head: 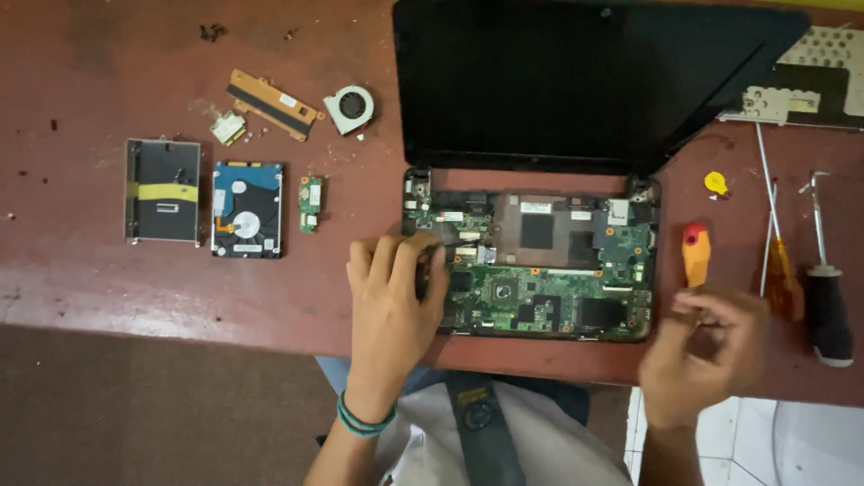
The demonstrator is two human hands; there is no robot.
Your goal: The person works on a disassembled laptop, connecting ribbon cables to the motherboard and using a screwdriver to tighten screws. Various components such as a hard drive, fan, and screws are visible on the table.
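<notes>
Fingers of the left hand (393, 301) curl over the left edge of the opened small laptop base with its bare green circuit board (540, 270), gripping it. Blurred right hand (702, 346) hovers near the orange-handled tool (696, 255); its grip is unclear. Steadying the board flat seems wise.

hard drive (247, 210) | drive caddy (163, 191) | cooling fan (349, 109) | black-handled screwdriver (826, 297)

My left hand (393, 292) rests on the laptop board's (540, 270) left edge; my blurred right hand (702, 346) hovers beside an orange screwdriver (696, 254), fingers curled.
</notes>
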